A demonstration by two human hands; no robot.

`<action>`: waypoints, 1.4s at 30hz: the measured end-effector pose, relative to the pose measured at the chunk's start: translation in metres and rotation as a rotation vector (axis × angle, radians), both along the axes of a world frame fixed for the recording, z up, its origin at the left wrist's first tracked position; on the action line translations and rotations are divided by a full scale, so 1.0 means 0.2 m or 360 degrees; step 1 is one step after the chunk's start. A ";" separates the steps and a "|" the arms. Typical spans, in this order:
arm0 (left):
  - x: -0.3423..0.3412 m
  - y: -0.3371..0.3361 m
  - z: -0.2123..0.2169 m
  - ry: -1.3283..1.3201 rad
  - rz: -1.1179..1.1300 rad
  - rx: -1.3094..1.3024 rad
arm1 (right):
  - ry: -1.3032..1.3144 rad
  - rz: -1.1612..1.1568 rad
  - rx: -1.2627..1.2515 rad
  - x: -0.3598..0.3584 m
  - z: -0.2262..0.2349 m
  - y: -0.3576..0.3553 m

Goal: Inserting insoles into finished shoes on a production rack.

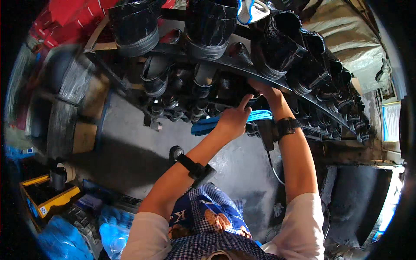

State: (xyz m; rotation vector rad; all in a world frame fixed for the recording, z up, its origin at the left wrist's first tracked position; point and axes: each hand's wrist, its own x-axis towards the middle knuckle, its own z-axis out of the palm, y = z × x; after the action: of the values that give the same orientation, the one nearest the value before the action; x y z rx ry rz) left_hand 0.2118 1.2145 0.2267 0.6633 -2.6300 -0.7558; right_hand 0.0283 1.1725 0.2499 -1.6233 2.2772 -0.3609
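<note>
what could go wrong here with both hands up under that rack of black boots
1. The left hand and right hand reach under a rack crowded with glossy black boots; a bump might knock one loose onto the arms.
2. A cable hangs from the right wrist band and could snag on the rack's edge.
3. The hands are in deep shadow, so the grip is hard to see and fingers could get pinched.
</note>
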 end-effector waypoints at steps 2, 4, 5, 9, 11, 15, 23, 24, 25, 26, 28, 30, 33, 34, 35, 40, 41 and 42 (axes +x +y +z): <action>-0.08 0.04 -0.01 0.0186 -0.0042 -0.0006 | 0.0539 0.0357 -0.0430 -0.20 -0.13 0.04; -0.06 0.02 -0.04 0.0291 -0.0005 -0.0018 | 0.0555 0.0367 -0.0429 -0.17 -0.13 -0.01; -0.04 0.01 -0.05 0.0269 0.0004 0.0028 | 0.0571 0.0376 -0.0428 -0.12 -0.13 -0.01; 0.00 -0.04 -0.07 0.0220 0.0060 -0.0015 | 0.0651 0.0417 -0.0421 -0.07 -0.09 0.11; 0.06 -0.07 -0.08 0.0212 0.0081 -0.0039 | 0.0672 0.0462 -0.0428 -0.01 -0.09 0.39; -0.09 -0.01 -0.03 0.0264 -0.0119 0.0016 | 0.0868 0.0359 -0.0337 -0.31 0.12 0.05; 0.00 -0.04 -0.06 0.0328 -0.0009 0.0087 | -0.1706 -0.0264 -0.0369 -0.07 0.18 0.44; 0.04 -0.06 -0.08 0.0320 0.0040 0.0083 | -0.0888 -0.0360 -0.0212 0.04 0.25 0.45; 0.02 -0.05 -0.06 0.0360 0.0036 0.0087 | -0.1012 -0.0874 -0.0193 0.08 0.31 0.50; 0.03 -0.05 -0.05 0.0260 0.0001 0.0139 | -0.1026 -0.0857 -0.0195 0.05 0.32 0.58; 0.01 -0.04 -0.03 0.0266 0.0022 0.0161 | -0.1042 -0.0849 -0.0202 0.04 0.33 0.70; 0.01 -0.04 -0.02 0.0261 0.0008 0.0184 | -0.1188 -0.0859 -0.0209 0.07 0.34 0.77; 0.01 -0.04 -0.01 0.0257 -0.0040 0.0233 | -0.1296 -0.0877 -0.0233 0.08 0.34 0.83; 0.01 -0.04 -0.02 0.0277 -0.0023 0.0207 | -0.1299 -0.0873 -0.0196 0.08 0.32 0.84; 0.01 -0.03 -0.03 0.0297 -0.0006 0.0182 | -0.1304 -0.0873 -0.0198 0.06 0.29 0.86; 0.01 -0.02 -0.02 0.0237 0.0021 0.0197 | -0.1320 -0.0648 -0.0281 0.06 0.21 0.85; 0.01 -0.02 -0.02 0.0228 0.0034 0.0204 | -0.1319 -0.0606 -0.0404 0.08 0.21 0.83; 0.00 -0.02 -0.02 0.0244 0.0029 0.0176 | -0.1239 -0.0555 -0.0342 0.06 0.20 0.82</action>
State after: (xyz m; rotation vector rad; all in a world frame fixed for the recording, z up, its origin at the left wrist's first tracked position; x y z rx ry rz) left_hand 0.2124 1.2101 0.2226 0.6313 -2.4547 -0.9140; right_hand 0.0394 1.3372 0.2899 -0.8969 1.9128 -1.1272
